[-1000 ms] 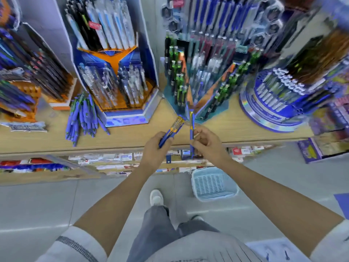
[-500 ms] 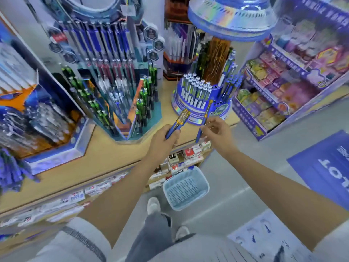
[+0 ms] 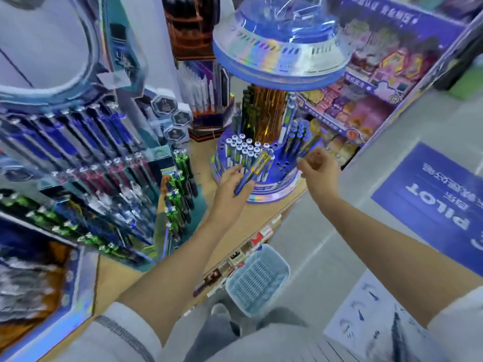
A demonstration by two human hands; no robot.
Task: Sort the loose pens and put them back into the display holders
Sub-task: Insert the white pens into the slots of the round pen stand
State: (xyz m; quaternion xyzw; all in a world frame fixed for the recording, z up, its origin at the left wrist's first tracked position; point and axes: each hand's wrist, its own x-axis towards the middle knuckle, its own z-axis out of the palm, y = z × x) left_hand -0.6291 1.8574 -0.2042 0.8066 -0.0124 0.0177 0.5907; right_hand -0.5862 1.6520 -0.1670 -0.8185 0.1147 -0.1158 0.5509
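Observation:
My left hand [image 3: 231, 188] grips a small bundle of blue pens with clear yellowish tops [image 3: 254, 169], held slanted in front of the round blue display holder [image 3: 274, 190]. That holder has white-capped pens [image 3: 243, 147] on its left, blue pens [image 3: 300, 134] on its right and open holes [image 3: 283, 165] between them. My right hand [image 3: 320, 165] hovers at the holder's right side, fingers curled, close to the standing blue pens. Whether it pinches a pen is hidden by the fingers and blur.
A tiered pen display [image 3: 109, 184] fills the left of the wooden counter [image 3: 261, 218]. A holographic disc [image 3: 282, 56] overhangs the round holder. A light blue basket [image 3: 257, 282] stands on the floor below the counter, beside a blue floor mat [image 3: 439, 205]. A shelf of packets [image 3: 366, 108] is behind.
The view swung right and closer to the round holder. My right hand moved right of the holder, and the single blue pen it held is no longer plainly visible. My left hand keeps its bundle.

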